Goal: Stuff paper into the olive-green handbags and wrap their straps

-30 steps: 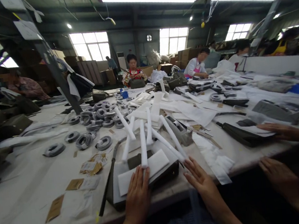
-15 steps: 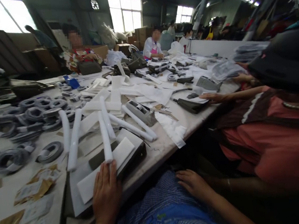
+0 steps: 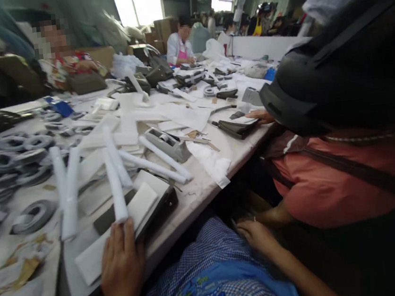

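Note:
My left hand [image 3: 120, 261] lies flat and open on a white foam sheet [image 3: 121, 225] that covers a dark bag [image 3: 161, 209] at the table's near edge. Its fingertips touch the end of a white foam roll [image 3: 116, 191]. More white rolls [image 3: 65, 189] lie just beyond. My right hand [image 3: 255, 235] rests below the table edge on my blue checked lap, next to another person's hand [image 3: 262, 217]; its fingers are partly hidden.
A person in an orange top and dark cap [image 3: 346, 140] leans in close on my right, a hand on a dark pouch [image 3: 236, 127]. Grey coiled straps [image 3: 9, 160] fill the left. A grey tape dispenser [image 3: 168, 144] and white sheets cover the middle. Co-workers sit across.
The view has swung right and down. My right hand left the table edge and dropped to my lap. My left hand stayed on the foam sheet.

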`<state>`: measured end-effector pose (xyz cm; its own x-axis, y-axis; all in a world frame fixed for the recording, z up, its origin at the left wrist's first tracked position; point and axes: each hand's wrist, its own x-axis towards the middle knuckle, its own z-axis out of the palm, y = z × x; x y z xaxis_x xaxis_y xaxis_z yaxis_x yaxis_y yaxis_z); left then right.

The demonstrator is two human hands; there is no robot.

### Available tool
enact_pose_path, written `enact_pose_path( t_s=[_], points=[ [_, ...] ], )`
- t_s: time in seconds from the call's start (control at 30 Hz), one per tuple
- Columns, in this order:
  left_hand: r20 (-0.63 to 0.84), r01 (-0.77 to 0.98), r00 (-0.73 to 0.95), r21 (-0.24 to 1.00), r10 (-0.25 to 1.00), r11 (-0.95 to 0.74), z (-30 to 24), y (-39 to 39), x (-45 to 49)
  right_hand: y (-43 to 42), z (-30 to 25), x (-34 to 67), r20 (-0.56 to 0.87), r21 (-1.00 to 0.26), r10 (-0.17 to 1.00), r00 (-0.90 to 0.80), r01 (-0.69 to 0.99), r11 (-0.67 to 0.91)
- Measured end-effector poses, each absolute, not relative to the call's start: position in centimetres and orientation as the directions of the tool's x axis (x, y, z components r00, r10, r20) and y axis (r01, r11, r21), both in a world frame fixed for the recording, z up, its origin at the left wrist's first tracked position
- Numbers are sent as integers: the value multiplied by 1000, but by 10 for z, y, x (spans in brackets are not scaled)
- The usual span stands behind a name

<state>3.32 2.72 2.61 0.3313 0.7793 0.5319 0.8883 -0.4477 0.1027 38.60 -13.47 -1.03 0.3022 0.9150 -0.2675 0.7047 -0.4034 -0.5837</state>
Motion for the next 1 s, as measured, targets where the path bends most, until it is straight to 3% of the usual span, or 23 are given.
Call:
enact_pose_path(
  t_s=[0.13, 0.23, 0.33, 0.43, 0.6, 0.73, 0.9, 1.0],
  points=[
    [558, 905, 358, -12, 749, -425, 20, 27, 33, -69, 59, 357, 84, -787, 986, 147, 617, -25],
    [567, 917, 360, -69, 741, -392, 17, 30, 33, -10, 102, 327, 297, -778, 955, -14, 576, 251],
    [585, 923, 357, -101, 728, -372, 16, 30, 33, 61, 124, 298, 374, -734, 923, -87, 581, 352],
    [612, 924, 357, -119, 706, -363, 16, 29, 34, 139, 129, 273, 312, -674, 943, -117, 672, 306],
    [675, 935, 308, -85, 670, -344, 13, 30, 37, 226, 123, 241, -36, -475, 986, -166, 870, 129],
    [709, 936, 274, -43, 650, -348, 6, 32, 38, 248, 123, 233, -105, -428, 972, -210, 892, 146],
    [721, 940, 246, -16, 648, -340, -3, 36, 40, 265, 140, 215, -85, -451, 974, -212, 879, 152],
    [770, 939, 236, -24, 593, -343, -9, 39, 41, 267, 140, 189, -203, -620, 954, -221, 783, 50]
  ],
)
